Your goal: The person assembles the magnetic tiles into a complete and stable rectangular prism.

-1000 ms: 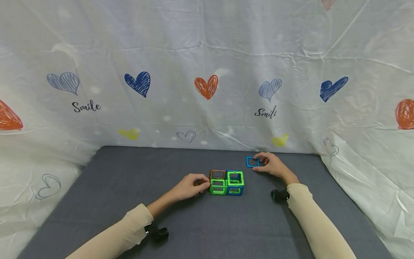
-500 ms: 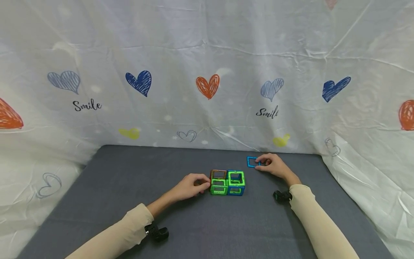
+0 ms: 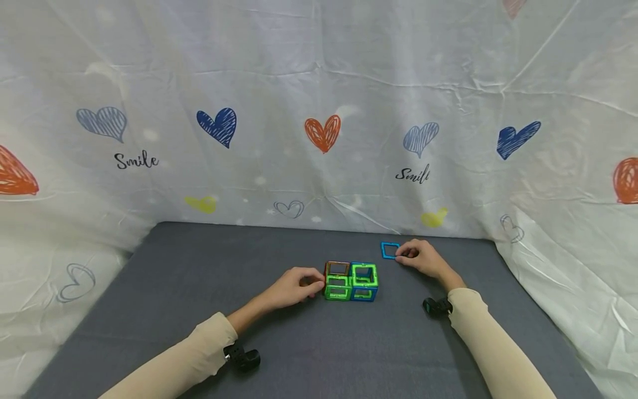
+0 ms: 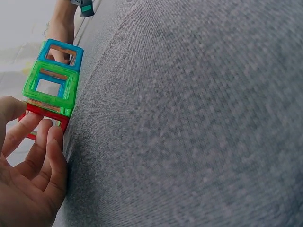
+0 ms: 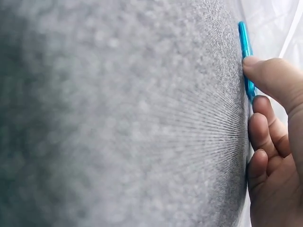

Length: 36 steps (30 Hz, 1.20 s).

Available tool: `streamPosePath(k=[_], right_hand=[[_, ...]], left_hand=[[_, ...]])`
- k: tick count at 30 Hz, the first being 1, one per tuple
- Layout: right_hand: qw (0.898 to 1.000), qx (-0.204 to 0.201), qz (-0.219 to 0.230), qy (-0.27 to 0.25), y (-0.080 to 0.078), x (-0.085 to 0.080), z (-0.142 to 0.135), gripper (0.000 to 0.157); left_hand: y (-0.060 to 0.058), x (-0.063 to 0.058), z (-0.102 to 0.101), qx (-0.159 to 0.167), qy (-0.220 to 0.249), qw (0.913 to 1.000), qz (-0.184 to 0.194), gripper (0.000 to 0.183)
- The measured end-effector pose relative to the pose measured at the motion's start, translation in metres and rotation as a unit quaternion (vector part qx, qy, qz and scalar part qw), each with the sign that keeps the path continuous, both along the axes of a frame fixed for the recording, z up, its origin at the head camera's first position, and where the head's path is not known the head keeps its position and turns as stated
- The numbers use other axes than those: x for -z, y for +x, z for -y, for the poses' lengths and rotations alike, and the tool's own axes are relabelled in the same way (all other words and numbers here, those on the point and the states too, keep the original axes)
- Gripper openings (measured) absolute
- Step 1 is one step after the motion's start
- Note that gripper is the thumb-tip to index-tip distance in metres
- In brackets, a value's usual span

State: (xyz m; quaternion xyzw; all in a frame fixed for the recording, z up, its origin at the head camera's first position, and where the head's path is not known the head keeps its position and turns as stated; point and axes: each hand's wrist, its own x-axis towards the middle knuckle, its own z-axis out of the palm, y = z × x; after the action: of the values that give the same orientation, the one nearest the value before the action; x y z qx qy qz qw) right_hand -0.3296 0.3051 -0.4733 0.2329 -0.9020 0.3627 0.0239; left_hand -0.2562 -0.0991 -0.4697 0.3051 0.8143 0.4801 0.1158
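Note:
A block of magnetic tiles (image 3: 351, 281), two open-framed cubes side by side in green, blue, orange and red, stands on the grey cloth. My left hand (image 3: 299, 286) holds the block at its left end, thumb and index finger at the red tile (image 4: 65, 123); the other fingers lie loosely bent against it. Farther back and to the right, my right hand (image 3: 422, 257) pinches the near right corner of a single blue square tile (image 3: 383, 251) lying on the cloth. In the right wrist view, my thumb presses this blue tile's edge (image 5: 245, 40); the index finger is mostly hidden.
The grey table cloth (image 3: 209, 266) reaches back to a white curtain (image 3: 269, 94) printed with hearts and words. A black wrist camera (image 3: 244, 357) hangs under the left wrist, another wrist camera (image 3: 436, 306) beside the right.
My right hand has slid slightly right along the blue tile, showing more of its frame, and its fingers have drawn in at the corner. The left hand and the block stay still.

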Motion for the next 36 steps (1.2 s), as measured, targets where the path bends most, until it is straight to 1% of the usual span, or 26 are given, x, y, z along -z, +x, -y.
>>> streamPosePath(k=[7, 15, 21, 25, 29, 31, 36], right_hand=[[1.0, 0.005, -0.006, 0.005, 0.002, 0.002, -0.001, 0.006], [1.0, -0.003, -0.014, 0.002, 0.013, -0.004, -0.006, 0.006], [1.0, -0.01, -0.019, -0.019, 0.02, -0.008, -0.007, 0.004], [0.999, -0.009, -0.021, -0.032, 0.026, -0.013, -0.002, 0.004], [0.999, -0.017, -0.034, -0.038, 0.029, -0.015, 0.001, 0.003], [0.998, -0.023, -0.043, -0.043, 0.029, -0.012, -0.001, 0.004], [0.996, -0.025, -0.057, -0.063, 0.035, -0.018, 0.002, 0.007]], left_hand=[[0.0, 0.0, 0.0, 0.003, 0.004, 1.0, -0.003, 0.022], [0.0, -0.001, -0.001, 0.002, 0.005, 1.0, 0.0, 0.022], [0.0, -0.001, -0.001, 0.004, 0.006, 1.0, -0.003, 0.02], [0.0, -0.002, 0.0, 0.005, 0.006, 1.0, -0.001, 0.019], [0.0, -0.002, 0.0, 0.007, 0.005, 1.0, -0.001, 0.02], [0.0, -0.002, 0.0, 0.008, 0.006, 1.0, 0.0, 0.02], [0.0, -0.002, 0.0, 0.01, 0.009, 0.9999, 0.002, 0.02]])
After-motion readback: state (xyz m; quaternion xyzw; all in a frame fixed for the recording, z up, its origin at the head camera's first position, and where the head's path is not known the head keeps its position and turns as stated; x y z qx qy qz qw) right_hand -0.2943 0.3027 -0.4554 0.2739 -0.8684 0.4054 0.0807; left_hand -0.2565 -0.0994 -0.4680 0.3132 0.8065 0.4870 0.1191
